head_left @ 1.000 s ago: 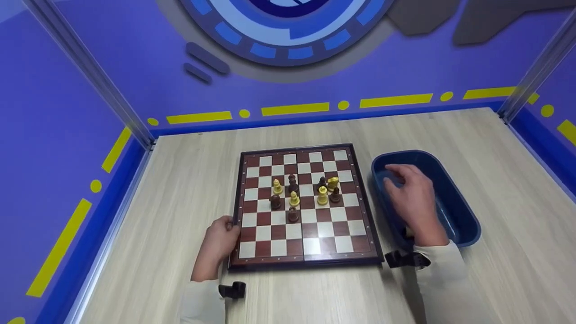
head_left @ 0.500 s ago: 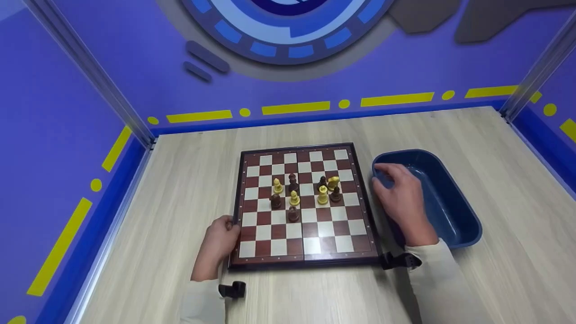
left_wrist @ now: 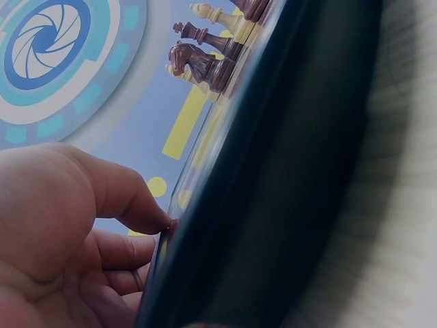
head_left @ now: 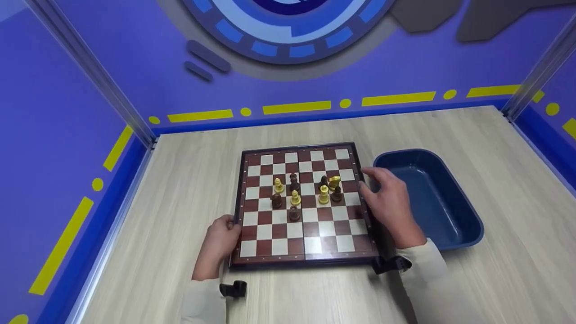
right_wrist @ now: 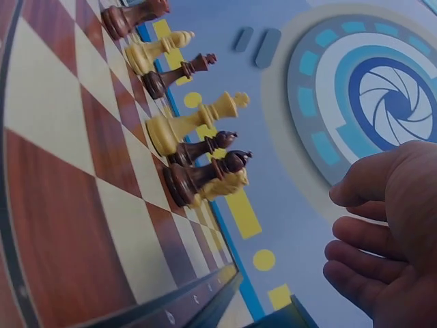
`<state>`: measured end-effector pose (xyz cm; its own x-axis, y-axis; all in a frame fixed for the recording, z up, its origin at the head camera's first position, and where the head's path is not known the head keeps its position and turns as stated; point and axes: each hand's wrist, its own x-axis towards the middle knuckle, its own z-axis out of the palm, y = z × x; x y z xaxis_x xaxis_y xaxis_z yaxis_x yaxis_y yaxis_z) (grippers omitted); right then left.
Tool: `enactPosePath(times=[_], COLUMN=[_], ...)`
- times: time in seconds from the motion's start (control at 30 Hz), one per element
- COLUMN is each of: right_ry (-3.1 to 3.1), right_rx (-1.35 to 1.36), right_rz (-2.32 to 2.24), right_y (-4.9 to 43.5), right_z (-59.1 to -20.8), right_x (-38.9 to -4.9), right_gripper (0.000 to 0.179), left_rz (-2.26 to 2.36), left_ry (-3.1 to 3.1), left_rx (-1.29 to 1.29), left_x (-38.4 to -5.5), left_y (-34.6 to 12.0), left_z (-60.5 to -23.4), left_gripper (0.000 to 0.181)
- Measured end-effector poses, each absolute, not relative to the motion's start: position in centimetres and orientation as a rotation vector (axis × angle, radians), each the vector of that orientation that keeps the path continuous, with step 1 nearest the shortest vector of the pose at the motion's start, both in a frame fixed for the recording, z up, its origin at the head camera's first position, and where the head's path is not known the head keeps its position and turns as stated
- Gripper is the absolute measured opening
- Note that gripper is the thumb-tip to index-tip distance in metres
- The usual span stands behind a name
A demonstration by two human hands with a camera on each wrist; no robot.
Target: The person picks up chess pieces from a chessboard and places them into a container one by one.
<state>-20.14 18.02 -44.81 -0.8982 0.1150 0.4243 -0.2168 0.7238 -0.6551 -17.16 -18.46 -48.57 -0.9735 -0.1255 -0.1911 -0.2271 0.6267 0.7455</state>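
In the head view a brown-and-cream chessboard (head_left: pixel 318 228) lies on the table, with several dark and pale chess pieces standing around its middle. Among them are a pale king (head_left: pixel 324 195), a pale knight (head_left: pixel 334 182) and a dark knight (left_wrist: pixel 194 63). My left hand (head_left: pixel 220 238) holds the board's near left edge, its thumb on the rim and its other fingers curled beside it. Just off the board's right edge, my right hand (head_left: pixel 388 198) hovers with thumb and fingers apart and loosely bent. In the right wrist view nothing shows between its fingers (right_wrist: pixel 362 239).
A dark blue bin (head_left: pixel 470 220) stands right of the board, partly behind my right hand and forearm. Blue-purple panels (head_left: pixel 288 90) with yellow marks wall the wooden table (head_left: pixel 193 180) at the back and sides.
My right hand has moved left, from over the blue bin to the board's right edge. The left hand stays at the left edge, and the chess pieces keep their places.
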Motion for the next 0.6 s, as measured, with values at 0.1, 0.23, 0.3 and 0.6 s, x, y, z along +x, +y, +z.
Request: enactPosePath(times=[0.1, 0.23, 0.3, 0.6], right_ry=[-2.506, -2.502, -2.488, -2.51], right_rx=[0.081, 0.125, 0.158, 0.189], right_rz=[1.025, 1.023, 1.014, 1.013], right_y=[17.6, 16.9, 16.6, 15.8], right_z=[-44.9, -45.4, -45.7, -46.7], right_x=[-20.1, -20.1, -20.1, -20.1], right_gripper=[0.03, 0.029, 0.029, 0.029], left_rz=[1.266, 1.267, 1.27, 1.285], left_ry=[2.726, 2.729, 2.731, 2.7], left_rx=[-0.301, -0.297, -0.294, -0.316], left_x=[-17.2, -17.1, -17.1, -17.2], left_y=[-18.4, -18.4, -18.4, -18.4], left_z=[-48.5, -48.5, -48.4, -48.5], left_gripper=[0.034, 0.034, 0.033, 0.033])
